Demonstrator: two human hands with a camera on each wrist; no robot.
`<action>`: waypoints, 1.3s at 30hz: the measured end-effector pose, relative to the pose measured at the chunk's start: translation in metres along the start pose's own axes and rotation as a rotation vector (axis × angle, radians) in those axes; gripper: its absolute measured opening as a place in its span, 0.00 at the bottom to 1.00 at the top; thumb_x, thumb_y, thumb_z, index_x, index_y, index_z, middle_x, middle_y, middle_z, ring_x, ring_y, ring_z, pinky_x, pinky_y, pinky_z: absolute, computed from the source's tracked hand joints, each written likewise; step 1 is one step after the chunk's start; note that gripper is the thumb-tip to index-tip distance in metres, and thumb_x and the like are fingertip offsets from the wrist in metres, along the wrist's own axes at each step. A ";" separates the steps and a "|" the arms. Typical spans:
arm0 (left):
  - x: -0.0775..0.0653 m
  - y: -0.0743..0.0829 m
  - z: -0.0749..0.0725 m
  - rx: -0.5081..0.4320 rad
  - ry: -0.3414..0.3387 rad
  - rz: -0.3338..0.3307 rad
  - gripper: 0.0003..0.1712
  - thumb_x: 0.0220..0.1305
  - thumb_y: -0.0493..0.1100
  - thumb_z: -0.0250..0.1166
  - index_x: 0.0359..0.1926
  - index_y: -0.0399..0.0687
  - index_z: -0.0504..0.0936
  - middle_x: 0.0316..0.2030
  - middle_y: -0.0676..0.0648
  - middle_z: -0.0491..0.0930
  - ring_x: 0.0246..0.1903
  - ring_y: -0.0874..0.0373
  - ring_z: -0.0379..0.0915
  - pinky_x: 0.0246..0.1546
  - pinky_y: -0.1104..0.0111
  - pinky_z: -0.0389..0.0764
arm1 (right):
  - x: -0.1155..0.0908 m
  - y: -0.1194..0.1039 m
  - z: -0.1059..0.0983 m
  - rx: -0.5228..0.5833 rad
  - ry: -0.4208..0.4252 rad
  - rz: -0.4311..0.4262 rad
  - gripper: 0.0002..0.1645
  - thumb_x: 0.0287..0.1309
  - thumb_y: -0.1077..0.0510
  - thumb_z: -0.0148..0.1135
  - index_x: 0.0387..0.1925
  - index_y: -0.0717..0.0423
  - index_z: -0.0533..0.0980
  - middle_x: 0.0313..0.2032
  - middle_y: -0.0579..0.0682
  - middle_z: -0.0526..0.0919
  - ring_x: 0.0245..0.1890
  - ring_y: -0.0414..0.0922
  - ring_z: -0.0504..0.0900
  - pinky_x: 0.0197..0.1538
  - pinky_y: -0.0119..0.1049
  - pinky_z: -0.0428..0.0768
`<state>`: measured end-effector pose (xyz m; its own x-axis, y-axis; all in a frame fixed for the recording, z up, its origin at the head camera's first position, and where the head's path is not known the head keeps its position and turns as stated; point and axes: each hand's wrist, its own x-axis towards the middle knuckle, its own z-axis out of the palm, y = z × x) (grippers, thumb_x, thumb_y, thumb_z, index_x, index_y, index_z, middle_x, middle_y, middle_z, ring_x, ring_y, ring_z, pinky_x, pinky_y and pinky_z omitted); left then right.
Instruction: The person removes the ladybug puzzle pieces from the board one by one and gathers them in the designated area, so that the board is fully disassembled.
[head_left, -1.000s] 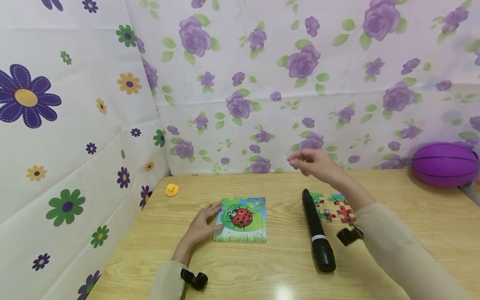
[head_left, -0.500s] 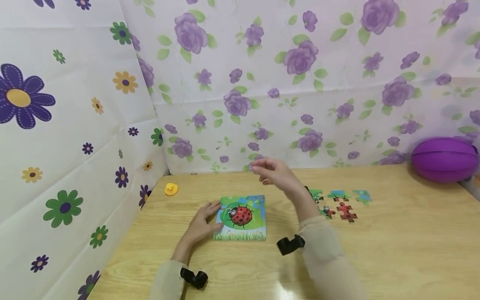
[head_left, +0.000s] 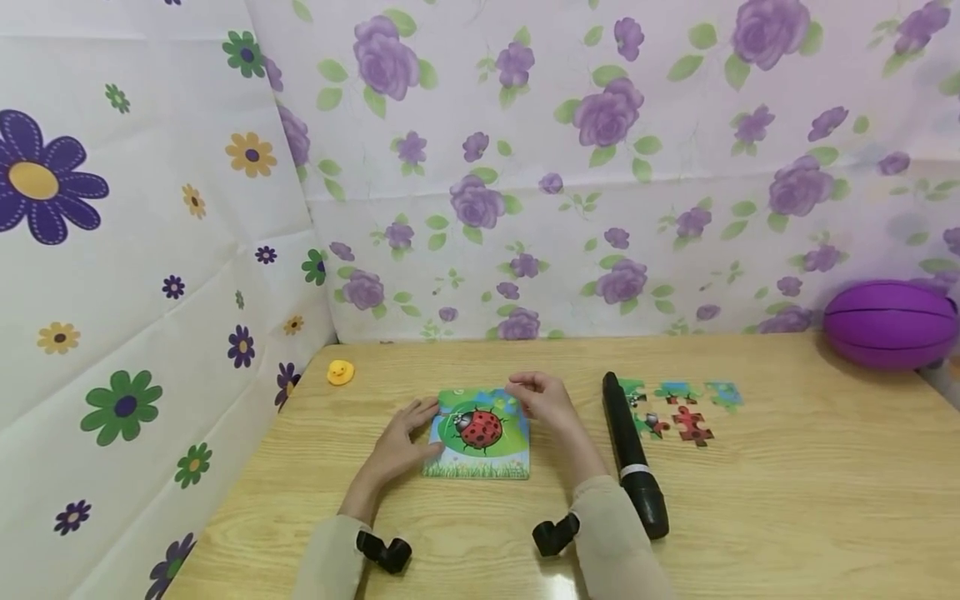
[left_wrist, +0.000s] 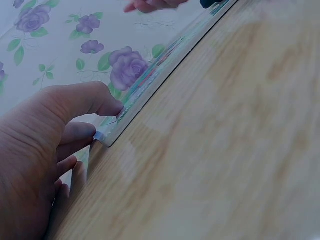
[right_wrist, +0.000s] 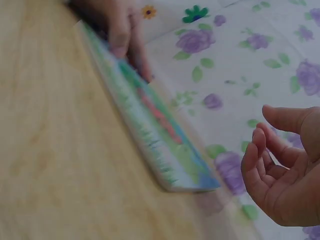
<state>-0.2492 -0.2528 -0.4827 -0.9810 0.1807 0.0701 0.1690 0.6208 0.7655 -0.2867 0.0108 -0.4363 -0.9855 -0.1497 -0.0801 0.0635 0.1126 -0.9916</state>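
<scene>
A square ladybug jigsaw puzzle [head_left: 480, 433] lies on the table, green and blue with grass printed along its near side. My left hand [head_left: 401, 442] rests at its left side, thumb and index finger touching the edge; in the left wrist view the thumb [left_wrist: 102, 100] bends over the corner. Above the puzzle's far right corner hovers my right hand [head_left: 546, 402]. In the right wrist view its thumb [right_wrist: 287, 117] stands apart from the loosely curled fingers, with nothing visible between them. Several loose jigsaw pieces [head_left: 692, 426] lie on the table to the right.
A long black torch-shaped object [head_left: 632, 458] with a white ring lies between the right arm and the loose pieces. A yellow toy duck [head_left: 341, 372] sits at the back left. The purple ball [head_left: 890, 325] is at the back right, before the flowered wall cloth [head_left: 551, 250].
My right hand has moved left from above the loose pieces and come down to the puzzle's far right corner. My left hand has stayed at the puzzle's left edge.
</scene>
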 end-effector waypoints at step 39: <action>0.000 0.004 -0.002 0.002 -0.016 -0.016 0.42 0.57 0.44 0.69 0.72 0.47 0.64 0.74 0.49 0.59 0.78 0.45 0.40 0.77 0.44 0.37 | -0.015 0.042 0.006 -0.291 0.019 -0.105 0.29 0.46 0.62 0.76 0.52 0.65 0.79 0.53 0.59 0.71 0.45 0.48 0.74 0.48 0.39 0.78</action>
<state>-0.2488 -0.2515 -0.4785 -0.9819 0.1831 0.0477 0.1537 0.6250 0.7654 -0.2684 0.0122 -0.4770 -0.9872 -0.1571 0.0258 -0.0838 0.3745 -0.9234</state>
